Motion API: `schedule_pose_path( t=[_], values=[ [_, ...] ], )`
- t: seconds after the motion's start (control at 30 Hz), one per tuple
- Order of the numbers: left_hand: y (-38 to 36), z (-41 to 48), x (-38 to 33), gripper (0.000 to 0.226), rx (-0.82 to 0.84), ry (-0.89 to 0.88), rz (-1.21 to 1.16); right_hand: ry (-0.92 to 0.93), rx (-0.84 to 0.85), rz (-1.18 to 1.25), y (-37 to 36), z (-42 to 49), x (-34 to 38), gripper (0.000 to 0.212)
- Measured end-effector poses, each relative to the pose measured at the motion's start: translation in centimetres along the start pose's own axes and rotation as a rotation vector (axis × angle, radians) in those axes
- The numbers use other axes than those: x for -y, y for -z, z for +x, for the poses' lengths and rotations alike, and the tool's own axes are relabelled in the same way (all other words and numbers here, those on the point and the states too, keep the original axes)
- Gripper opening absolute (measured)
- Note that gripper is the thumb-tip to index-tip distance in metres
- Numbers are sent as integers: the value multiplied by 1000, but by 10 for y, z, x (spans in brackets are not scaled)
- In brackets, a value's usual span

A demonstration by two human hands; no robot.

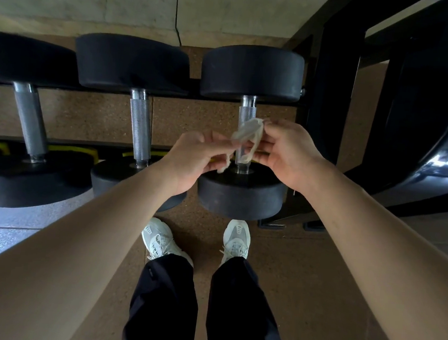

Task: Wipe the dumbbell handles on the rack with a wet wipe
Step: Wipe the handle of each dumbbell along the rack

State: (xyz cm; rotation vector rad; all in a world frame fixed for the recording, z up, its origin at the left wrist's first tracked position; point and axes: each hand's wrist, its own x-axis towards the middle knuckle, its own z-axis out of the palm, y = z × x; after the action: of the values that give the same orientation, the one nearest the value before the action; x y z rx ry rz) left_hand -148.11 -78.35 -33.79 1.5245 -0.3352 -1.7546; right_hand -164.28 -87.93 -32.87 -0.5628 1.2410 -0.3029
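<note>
Pinching the wet wipe [247,134] from both sides, the left hand [191,156] and right hand [286,153] hold it bunched just in front of the right dumbbell handle [247,112], at twelve o'clock. I cannot tell whether that handle is wiped. The middle handle [140,127] at eleven o'clock and the left handle [29,120] at ten o'clock wait on the rack [329,97], so most of the job probably remains.

1 wide-angle head camera looks steeply down, close over the rack [328,111], its edges seemingly warped.
</note>
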Motion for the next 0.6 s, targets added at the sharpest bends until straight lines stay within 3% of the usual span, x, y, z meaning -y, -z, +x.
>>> schedule_pose_path(
  t=[0.17, 0.3, 0.37, 0.47, 0.6],
  values=[
    [-1, 3, 3, 10, -116, -105, 93, -64, 27, 149, -5, 0, -3, 28],
    [-8, 3, 0, 6, -53, -101, 46, -84, 27, 171, -8, 0, -2, 31],
    [-5, 2, -1, 11, -14, -86, 57, -97, 127, 133, -3, -1, 4, 41],
    [3, -2, -3, 15, 33, -90, 101, -56, 294, 42, 7, -4, 10, 23],
    [9, -8, -11, 19, 113, -137, 245, -34, 198, 142, 13, 0, 6, 19]
  ],
)
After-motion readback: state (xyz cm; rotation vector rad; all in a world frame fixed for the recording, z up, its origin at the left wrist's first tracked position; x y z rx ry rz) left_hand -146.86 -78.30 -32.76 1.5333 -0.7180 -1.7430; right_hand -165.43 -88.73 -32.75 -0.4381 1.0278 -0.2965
